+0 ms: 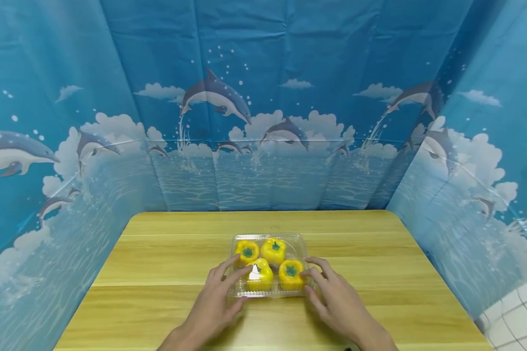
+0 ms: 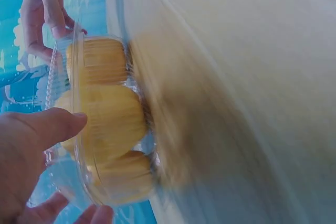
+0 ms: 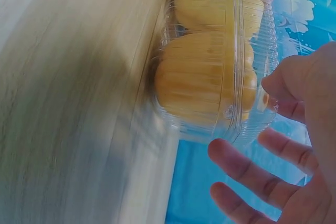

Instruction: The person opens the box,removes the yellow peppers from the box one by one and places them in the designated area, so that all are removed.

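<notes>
Creased blue sheet with dolphin print (image 1: pixel 263 105) is covering the top and both sides of the head view. Yellow wood-grain tabletop (image 1: pixel 167 261) is filling lower centre. White grid-lined surface (image 1: pixel 520 314) is showing lower right.

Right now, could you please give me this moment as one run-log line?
box: closed, on table | peppers: four, yellow, inside | left grip: at box's left side | right grip: at box's right side

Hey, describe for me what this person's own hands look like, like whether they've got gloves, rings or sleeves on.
The left hand and right hand are both bare, with no gloves. No rings show on the visible fingers, and no sleeves or markings are visible. Anything worn higher up is out of frame.
</notes>
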Demonstrator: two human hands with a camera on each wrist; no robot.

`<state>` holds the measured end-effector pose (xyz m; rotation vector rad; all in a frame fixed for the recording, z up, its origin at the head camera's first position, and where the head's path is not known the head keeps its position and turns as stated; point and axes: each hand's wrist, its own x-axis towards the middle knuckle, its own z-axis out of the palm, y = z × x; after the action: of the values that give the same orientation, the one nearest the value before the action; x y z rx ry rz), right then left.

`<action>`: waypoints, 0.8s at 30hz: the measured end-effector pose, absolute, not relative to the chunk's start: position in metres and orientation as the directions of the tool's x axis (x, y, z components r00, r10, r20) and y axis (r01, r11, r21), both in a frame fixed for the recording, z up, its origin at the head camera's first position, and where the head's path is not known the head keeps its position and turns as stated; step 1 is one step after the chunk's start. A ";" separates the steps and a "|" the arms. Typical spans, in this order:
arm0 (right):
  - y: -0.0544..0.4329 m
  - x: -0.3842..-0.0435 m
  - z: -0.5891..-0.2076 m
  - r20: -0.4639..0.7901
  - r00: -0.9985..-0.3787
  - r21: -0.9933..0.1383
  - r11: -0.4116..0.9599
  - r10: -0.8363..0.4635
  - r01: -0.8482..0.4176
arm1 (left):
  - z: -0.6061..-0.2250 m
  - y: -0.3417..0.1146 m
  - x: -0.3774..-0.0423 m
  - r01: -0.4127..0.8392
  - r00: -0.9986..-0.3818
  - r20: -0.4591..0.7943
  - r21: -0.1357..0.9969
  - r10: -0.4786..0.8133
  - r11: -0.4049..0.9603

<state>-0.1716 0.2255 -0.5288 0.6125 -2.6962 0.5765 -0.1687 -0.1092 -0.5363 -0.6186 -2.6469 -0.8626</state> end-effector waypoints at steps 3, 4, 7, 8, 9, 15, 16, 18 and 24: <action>0.225 -0.172 -0.529 0.418 -0.837 -0.257 0.838 -0.353 -0.482 | -0.538 -0.115 -0.169 0.471 -0.871 0.409 0.541 0.271 0.697; 0.225 -0.172 -0.529 0.428 -0.831 -0.243 0.840 -0.356 -0.485 | -0.539 -0.117 -0.169 0.467 -0.873 0.410 0.551 0.263 0.691; 0.224 -0.173 -0.529 0.449 -0.820 -0.222 0.844 -0.356 -0.489 | -0.542 -0.122 -0.170 0.438 -0.888 0.396 0.575 0.233 0.691; 0.224 -0.173 -0.529 0.451 -0.819 -0.222 0.844 -0.355 -0.488 | -0.543 -0.124 -0.171 0.423 -0.897 0.384 0.593 0.221 0.685; 0.223 -0.173 -0.529 0.454 -0.818 -0.222 0.844 -0.354 -0.489 | -0.543 -0.126 -0.171 0.406 -0.906 0.367 0.615 0.210 0.676; 0.218 -0.174 -0.526 0.492 -0.783 -0.178 0.836 -0.381 -0.519 | -0.545 -0.135 -0.172 0.253 -0.967 0.220 0.786 0.128 0.564; 0.216 -0.174 -0.526 0.497 -0.775 -0.167 0.833 -0.391 -0.527 | -0.545 -0.136 -0.172 0.226 -0.974 0.194 0.808 0.116 0.544; 0.211 -0.176 -0.523 0.503 -0.760 -0.158 0.820 -0.412 -0.550 | -0.545 -0.138 -0.173 0.174 -0.985 0.141 0.844 0.104 0.507; 0.188 -0.179 -0.514 0.477 -0.733 -0.187 0.759 -0.485 -0.624 | -0.545 -0.145 -0.174 0.025 -0.989 -0.027 0.937 0.143 0.350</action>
<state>-0.1789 0.1884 -0.5140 0.8443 -2.5525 0.4730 -0.1743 -0.1446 -0.5448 -0.1666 -2.6645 -1.8459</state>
